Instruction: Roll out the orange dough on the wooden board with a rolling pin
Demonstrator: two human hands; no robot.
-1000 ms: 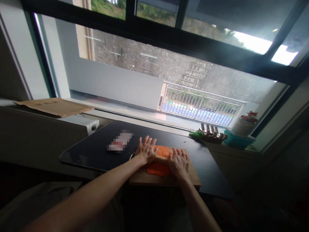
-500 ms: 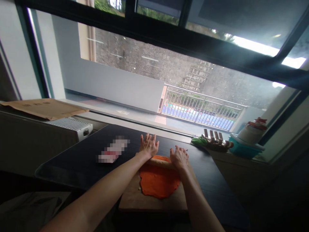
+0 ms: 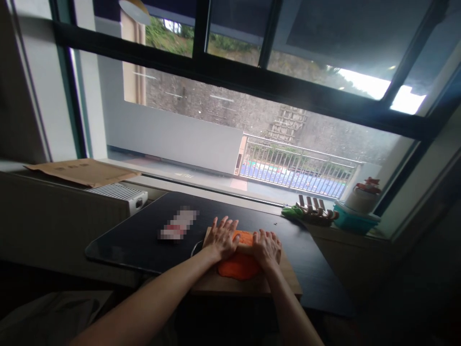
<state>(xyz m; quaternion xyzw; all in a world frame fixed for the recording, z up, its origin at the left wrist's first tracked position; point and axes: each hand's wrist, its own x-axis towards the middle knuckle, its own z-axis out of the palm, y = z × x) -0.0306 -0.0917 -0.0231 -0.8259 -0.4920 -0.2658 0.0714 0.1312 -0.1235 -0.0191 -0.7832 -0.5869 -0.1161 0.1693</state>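
Note:
A sheet of orange dough (image 3: pixel 239 270) lies flattened on a wooden board (image 3: pixel 289 276). Across its middle runs a pale rolling pin (image 3: pixel 245 249), its ends covered by my hands. My left hand (image 3: pixel 222 239) rests palm down on the pin's left end, fingers stretched forward and spread. On the right end lies my right hand (image 3: pixel 267 246), also palm down with its fingers extended. Orange dough shows both beyond the pin and on my side of it.
The board sits on a dark table (image 3: pixel 144 250), with a blurred-out item (image 3: pixel 179 225) to its left. Brown handled items (image 3: pixel 312 209), a green thing (image 3: pixel 292 212) and a turquoise container (image 3: pixel 355 217) line the windowsill. A brown envelope (image 3: pixel 84 172) lies at left.
Both hands and the rolling pin have come back toward me over the dough, and more orange shows beyond the pin. The camera view has shifted and tilted.

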